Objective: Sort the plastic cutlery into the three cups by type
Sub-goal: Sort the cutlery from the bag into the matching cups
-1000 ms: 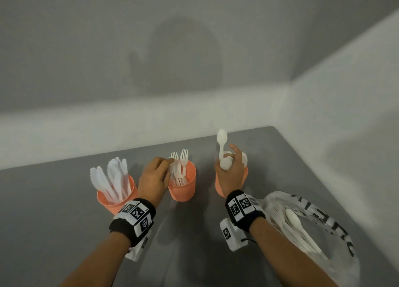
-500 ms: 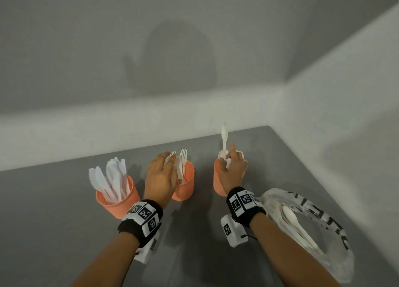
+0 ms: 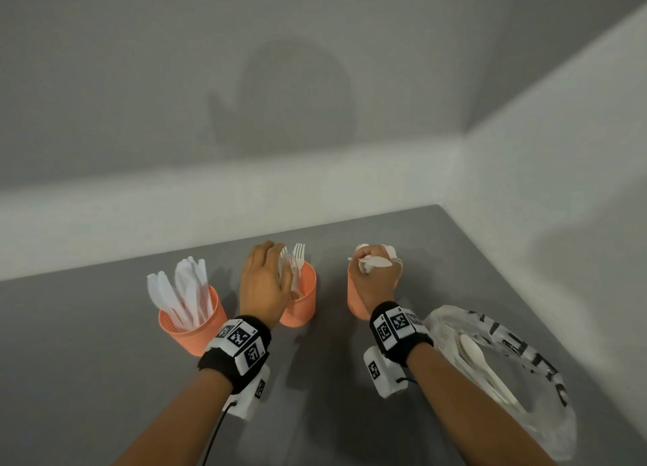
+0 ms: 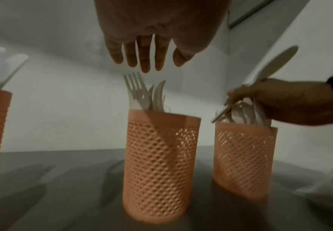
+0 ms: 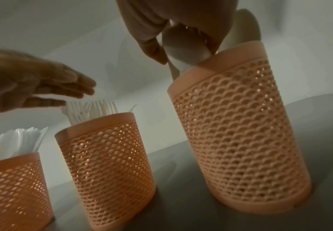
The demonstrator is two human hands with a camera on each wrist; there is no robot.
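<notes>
Three orange mesh cups stood in a row on the grey table (image 3: 105,378) as I watched from the remote feed. The knife cup (image 3: 196,329) sat at the left with its white knives (image 3: 182,290) upright, the fork cup (image 3: 301,301) in the middle, the spoon cup (image 3: 357,297) at the right, each apart from the next.

My left hand (image 3: 264,287) hung flat over the fork cup, fingers (image 4: 144,53) straight and spread, holding nothing; the fingertips sat just above the forks (image 4: 140,93), and I could not tell whether they touched.

My right hand (image 3: 380,278) was curled around a spoon (image 3: 374,262) at the mouth of the spoon cup, the spoon lying tilted across the rim among the spoons already inside.

A clear plastic bag (image 3: 546,420) with more white cutlery (image 3: 479,364) lay on the table beside my right forearm.
</notes>
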